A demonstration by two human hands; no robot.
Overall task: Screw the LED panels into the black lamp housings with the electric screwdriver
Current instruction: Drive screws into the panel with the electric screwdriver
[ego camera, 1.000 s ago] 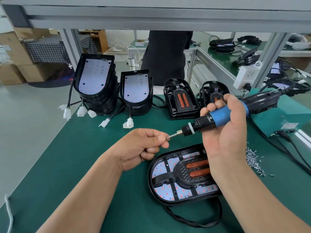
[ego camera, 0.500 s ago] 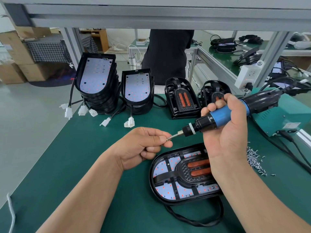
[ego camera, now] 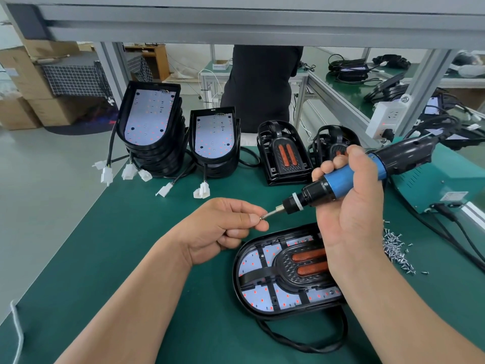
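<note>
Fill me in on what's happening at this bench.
The left hand pinches a small screw against the bit of the electric screwdriver, which the right hand grips. A black lamp housing with its LED panel lies flat below, with loose screws to its right.

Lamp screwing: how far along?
Done: unclear. Stacks of black housings with white LED panels stand at the back; their screws are too small to see. In hand: the left hand pinches a small screw at the bit of the blue-and-black electric screwdriver, gripped by the right hand. Left: driving it into the oval black lamp housing on the green mat; a pile of loose silver screws waits beside it.
</note>
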